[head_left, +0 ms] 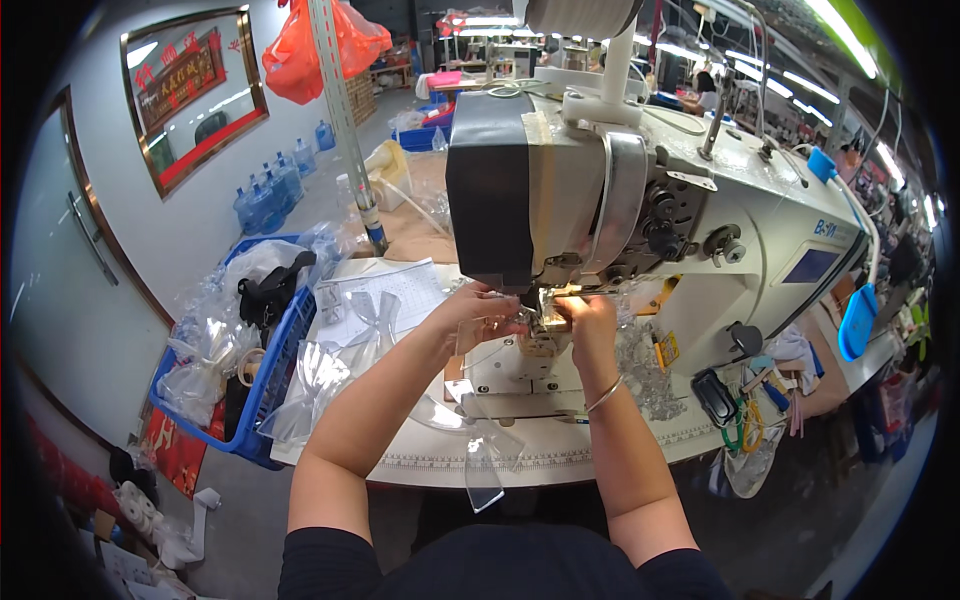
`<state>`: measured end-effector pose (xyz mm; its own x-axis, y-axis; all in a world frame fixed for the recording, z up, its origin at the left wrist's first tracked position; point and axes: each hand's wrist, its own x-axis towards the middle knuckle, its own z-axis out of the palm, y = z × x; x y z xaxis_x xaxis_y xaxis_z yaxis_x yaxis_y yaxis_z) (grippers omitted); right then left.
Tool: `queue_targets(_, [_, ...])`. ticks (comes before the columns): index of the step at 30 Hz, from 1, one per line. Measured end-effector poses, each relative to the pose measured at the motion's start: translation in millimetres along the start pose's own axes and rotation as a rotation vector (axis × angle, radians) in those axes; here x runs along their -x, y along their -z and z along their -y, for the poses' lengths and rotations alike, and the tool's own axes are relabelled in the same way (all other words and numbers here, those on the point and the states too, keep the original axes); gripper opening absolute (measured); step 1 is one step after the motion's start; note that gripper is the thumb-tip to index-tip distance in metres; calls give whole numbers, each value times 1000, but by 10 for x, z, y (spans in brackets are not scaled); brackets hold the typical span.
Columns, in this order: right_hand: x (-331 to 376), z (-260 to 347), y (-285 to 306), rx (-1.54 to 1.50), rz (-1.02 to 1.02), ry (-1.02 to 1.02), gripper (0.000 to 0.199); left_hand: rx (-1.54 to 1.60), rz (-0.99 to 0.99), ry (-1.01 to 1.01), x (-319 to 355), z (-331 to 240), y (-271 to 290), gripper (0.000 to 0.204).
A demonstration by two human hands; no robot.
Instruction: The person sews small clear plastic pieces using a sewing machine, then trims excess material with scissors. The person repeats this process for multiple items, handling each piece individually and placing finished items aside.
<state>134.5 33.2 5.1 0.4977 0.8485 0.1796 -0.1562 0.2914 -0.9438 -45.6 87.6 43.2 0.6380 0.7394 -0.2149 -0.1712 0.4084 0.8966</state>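
Note:
My left hand (482, 314) is just left of the lit needle area of a white industrial sewing machine (690, 190). Its fingers are bent together on a clear plastic piece (464, 338), partly hidden by the hand. My right hand (592, 322) is closed at the right side of the needle area, its fingertips close by the presser foot (546, 318). What those fingers hold is hidden. A clear plastic strip (484, 462) hangs over the table's front edge below the machine. More clear plastic pieces (376, 318) lie beside my left forearm.
A blue crate (262, 400) with plastic bags and black cloth stands at the left. Printed paper (405, 290) lies behind the plastic pieces. At the right are green-handled scissors (745, 425), a black oval case (714, 396) and crumpled clear scraps (645, 375). A post (345, 120) rises behind.

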Motion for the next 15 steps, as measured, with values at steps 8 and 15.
queue_targets(8, [4,7,3,10,36,-47,11,-57,5,10,9,5,22,38])
queue_targets(15, [13,130,64,454,8,85,24,122,-124,-119,-85,156,178,18])
